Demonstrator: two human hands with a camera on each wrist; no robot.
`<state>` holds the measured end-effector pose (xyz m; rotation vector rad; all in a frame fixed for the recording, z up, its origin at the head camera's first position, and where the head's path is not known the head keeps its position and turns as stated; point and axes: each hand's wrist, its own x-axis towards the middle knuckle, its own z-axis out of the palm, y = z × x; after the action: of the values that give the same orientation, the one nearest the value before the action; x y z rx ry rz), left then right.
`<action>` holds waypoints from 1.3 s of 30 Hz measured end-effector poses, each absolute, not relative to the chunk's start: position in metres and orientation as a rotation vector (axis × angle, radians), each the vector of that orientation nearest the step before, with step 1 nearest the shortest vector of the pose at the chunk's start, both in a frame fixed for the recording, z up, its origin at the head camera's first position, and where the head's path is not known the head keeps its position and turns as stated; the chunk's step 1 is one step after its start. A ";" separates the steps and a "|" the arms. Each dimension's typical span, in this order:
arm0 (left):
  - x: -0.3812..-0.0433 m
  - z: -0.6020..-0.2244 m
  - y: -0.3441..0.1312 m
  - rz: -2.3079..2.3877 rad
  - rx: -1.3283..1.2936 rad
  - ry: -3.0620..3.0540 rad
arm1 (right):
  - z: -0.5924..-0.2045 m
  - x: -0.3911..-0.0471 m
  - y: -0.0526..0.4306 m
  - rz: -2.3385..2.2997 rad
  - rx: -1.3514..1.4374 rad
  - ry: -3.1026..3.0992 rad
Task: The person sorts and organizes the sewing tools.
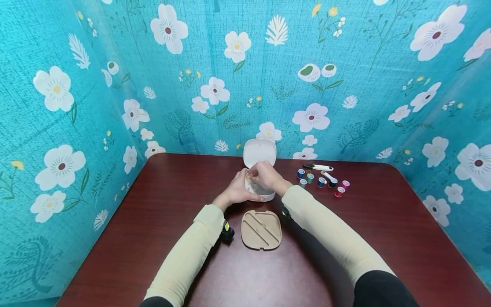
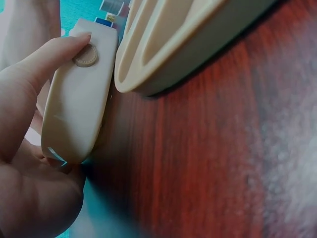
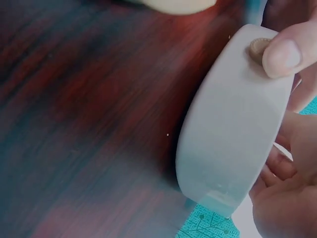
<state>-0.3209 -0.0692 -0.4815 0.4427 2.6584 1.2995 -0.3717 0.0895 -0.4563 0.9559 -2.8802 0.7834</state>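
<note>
A white sewing box (image 1: 264, 198) stands with its lid (image 1: 260, 152) up at the back. My left hand (image 1: 239, 187) grips the box's left side, its thumb (image 2: 59, 49) lying on the front wall against the round tan clasp (image 2: 86, 55). Over the box's left inner part is my right hand (image 1: 264, 174), fingers curled down, pinching a small yellowish round thing (image 1: 248, 175) mostly hidden by the fingers. Inside, the floor of the box (image 1: 258, 188) shows small dots. In front of it lies a tan divided tray (image 1: 261, 230).
Several thread spools stand to the right, among them a red spool (image 1: 339, 192), a pink spool (image 1: 345, 184) and a green spool (image 1: 310, 178). Behind them lies a black-and-white pen-like tool (image 1: 318, 167), with a small white tool (image 1: 327, 176) nearer. A flowered teal cloth (image 1: 215, 115) hangs behind the table.
</note>
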 end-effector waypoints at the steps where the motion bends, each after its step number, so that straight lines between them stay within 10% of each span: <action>1: -0.321 -0.482 -0.069 1.294 0.445 2.661 | -0.456 -0.371 0.090 0.779 0.957 -2.885; 39: -0.322 -0.482 -0.069 1.322 0.433 2.637 | -0.436 -0.330 0.126 0.704 1.001 -2.944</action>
<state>-0.3224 -0.0690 -0.4821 0.4327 2.6371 1.3222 -0.3304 0.1255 -0.4360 1.0012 -2.9442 0.7044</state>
